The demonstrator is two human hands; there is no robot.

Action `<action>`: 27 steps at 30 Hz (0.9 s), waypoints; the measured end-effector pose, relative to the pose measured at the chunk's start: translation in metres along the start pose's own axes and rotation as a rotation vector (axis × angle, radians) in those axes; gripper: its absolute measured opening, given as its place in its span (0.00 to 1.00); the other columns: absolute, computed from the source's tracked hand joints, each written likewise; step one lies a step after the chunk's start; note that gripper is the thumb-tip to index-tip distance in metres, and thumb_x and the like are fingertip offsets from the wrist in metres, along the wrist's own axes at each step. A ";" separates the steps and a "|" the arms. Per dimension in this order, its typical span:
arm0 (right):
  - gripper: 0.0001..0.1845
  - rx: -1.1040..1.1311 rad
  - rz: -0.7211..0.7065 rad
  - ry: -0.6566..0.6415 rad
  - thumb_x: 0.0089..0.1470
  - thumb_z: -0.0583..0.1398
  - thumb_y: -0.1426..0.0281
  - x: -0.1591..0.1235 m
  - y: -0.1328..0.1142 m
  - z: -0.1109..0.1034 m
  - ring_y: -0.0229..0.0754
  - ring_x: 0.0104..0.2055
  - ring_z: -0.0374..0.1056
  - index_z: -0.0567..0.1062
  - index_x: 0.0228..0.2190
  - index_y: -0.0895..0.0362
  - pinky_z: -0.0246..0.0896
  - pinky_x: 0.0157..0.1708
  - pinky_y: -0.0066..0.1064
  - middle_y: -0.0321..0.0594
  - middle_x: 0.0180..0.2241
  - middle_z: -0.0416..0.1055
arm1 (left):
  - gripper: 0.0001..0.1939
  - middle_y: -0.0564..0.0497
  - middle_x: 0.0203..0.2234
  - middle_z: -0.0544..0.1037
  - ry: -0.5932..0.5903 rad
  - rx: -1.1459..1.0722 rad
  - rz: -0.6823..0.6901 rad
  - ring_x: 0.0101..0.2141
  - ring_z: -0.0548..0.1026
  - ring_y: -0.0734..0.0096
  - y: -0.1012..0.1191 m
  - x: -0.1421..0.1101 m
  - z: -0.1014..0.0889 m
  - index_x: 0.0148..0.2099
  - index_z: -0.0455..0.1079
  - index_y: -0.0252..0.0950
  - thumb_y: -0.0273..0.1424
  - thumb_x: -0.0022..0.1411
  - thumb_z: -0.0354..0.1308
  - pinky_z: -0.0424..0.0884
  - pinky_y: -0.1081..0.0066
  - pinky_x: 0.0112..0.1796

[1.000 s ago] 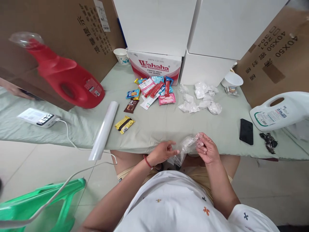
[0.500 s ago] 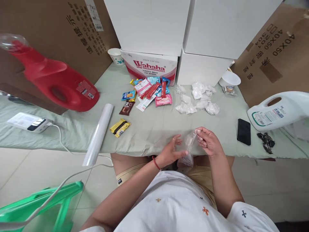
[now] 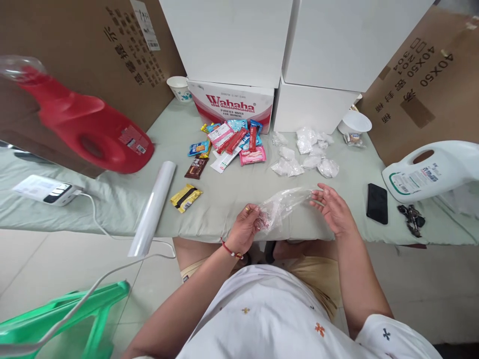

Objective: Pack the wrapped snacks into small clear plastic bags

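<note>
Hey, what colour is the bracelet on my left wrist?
The bracelet is red, with small pale beads; the head view shows it.

Both arms reach forward from the torso, elbows bent. The left hand point(image 3: 245, 228) is curled, thumb and fingers pinched together, its forearm point(image 3: 190, 291) angled inward. The right hand point(image 3: 333, 207) (the looser one) has its fingers extended and slightly parted, well apart from the left.

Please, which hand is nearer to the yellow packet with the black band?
Left. The left hand is to the right of the yellow packet, holding the clear plastic bag; the right hand is farther right, by the bag's other end.
</note>
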State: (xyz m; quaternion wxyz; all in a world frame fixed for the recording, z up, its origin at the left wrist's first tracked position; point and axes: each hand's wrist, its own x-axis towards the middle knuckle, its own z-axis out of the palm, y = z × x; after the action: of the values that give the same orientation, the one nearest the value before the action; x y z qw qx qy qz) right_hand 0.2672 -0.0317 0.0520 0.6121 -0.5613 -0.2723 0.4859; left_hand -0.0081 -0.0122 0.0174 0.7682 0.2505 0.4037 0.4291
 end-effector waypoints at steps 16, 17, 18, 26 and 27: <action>0.24 -0.067 0.247 -0.108 0.32 0.77 0.60 -0.010 0.046 0.057 0.29 0.21 0.55 0.79 0.30 0.59 0.47 0.15 0.21 0.33 0.24 0.71 | 0.24 0.63 0.17 0.62 0.183 0.352 0.089 0.15 0.57 0.83 0.027 0.011 -0.040 0.32 0.66 0.38 0.49 0.48 0.73 0.55 0.76 0.18; 0.23 -0.112 0.224 -0.114 0.33 0.77 0.59 -0.009 0.043 0.052 0.29 0.21 0.54 0.80 0.30 0.59 0.46 0.15 0.21 0.33 0.24 0.71 | 0.24 0.62 0.17 0.63 0.173 0.407 0.087 0.15 0.57 0.82 0.035 0.013 -0.047 0.32 0.68 0.38 0.49 0.48 0.73 0.54 0.76 0.18; 0.23 -0.158 0.205 -0.120 0.34 0.76 0.58 -0.009 0.041 0.048 0.29 0.20 0.54 0.80 0.31 0.58 0.46 0.15 0.21 0.34 0.24 0.72 | 0.22 0.61 0.17 0.64 0.180 0.461 0.098 0.16 0.58 0.81 0.043 0.016 -0.053 0.32 0.69 0.38 0.48 0.48 0.73 0.53 0.75 0.18; 0.24 -0.311 0.195 -0.075 0.37 0.72 0.52 -0.014 0.056 0.040 0.28 0.17 0.50 0.76 0.29 0.57 0.40 0.14 0.23 0.31 0.21 0.68 | 0.13 0.59 0.19 0.63 0.497 0.631 0.289 0.21 0.61 0.76 0.062 0.029 -0.083 0.38 0.67 0.38 0.40 0.61 0.65 0.58 0.73 0.25; 0.25 -0.297 0.199 -0.072 0.37 0.72 0.51 -0.015 0.058 0.040 0.28 0.17 0.50 0.75 0.28 0.57 0.39 0.14 0.23 0.30 0.20 0.67 | 0.14 0.57 0.22 0.66 0.535 0.612 0.296 0.23 0.64 0.74 0.059 0.026 -0.084 0.41 0.66 0.39 0.42 0.64 0.63 0.61 0.72 0.26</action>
State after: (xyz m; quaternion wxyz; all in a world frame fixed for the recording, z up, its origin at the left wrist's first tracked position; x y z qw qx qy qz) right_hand 0.2095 -0.0343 0.0089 0.4611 -0.6521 -0.3060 0.5182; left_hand -0.0971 0.0438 0.0041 0.4571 0.4018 0.6569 0.4451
